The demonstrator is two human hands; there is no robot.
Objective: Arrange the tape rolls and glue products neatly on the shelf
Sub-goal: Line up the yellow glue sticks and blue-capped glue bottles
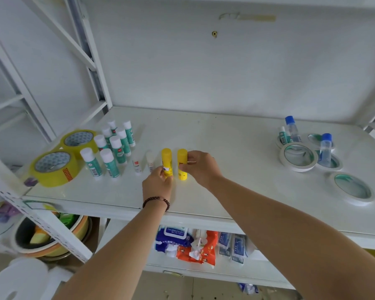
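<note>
Two yellow glue sticks stand upright at the middle of the white shelf [225, 148]. My left hand [158, 182] pinches the left yellow stick [166, 158] near its base. My right hand [201, 165] grips the right yellow stick [182, 161] at its side. Left of them stand two small white glue sticks [136, 165], several green-and-white glue sticks [115, 148] and two yellow tape rolls [54, 167]. At the right lie several white tape rolls [299, 156] with blue-capped glue bottles [325, 150] among them.
A white shelf post [93, 68] rises at the back left. The shelf below holds wet-wipe packs [173, 237] and small packets. Stacked bowls [50, 237] sit at the lower left. A white wall panel closes the back.
</note>
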